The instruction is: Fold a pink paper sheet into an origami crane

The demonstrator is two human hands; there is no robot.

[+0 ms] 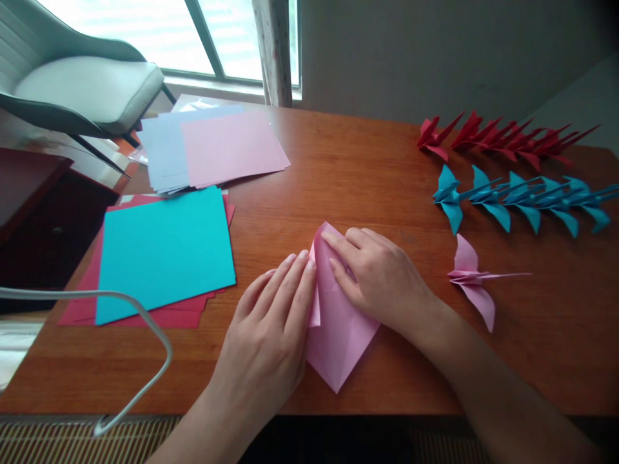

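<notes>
A sheet of pink origami paper (344, 335), partly folded into a kite-like diamond with creases, lies on the wooden table in front of me. My left hand (278, 319) is closed on its left edge, fingers long and together along a narrow folded flap; the thumb is hidden. On the upper right of the same sheet, my right hand (374, 270) presses with the index fingertip near the top corner and the thumb just below, the other fingers curled. A finished pink paper crane (471, 277) rests to the right of my right hand.
Behind that crane stand a row of blue paper cranes (525, 196) and a row of red paper cranes (503, 138). At left lie turquoise paper (167, 254) over red sheets (80, 303), with pale pink sheets (232, 148) farther back. A white cable (155, 328) crosses the left corner.
</notes>
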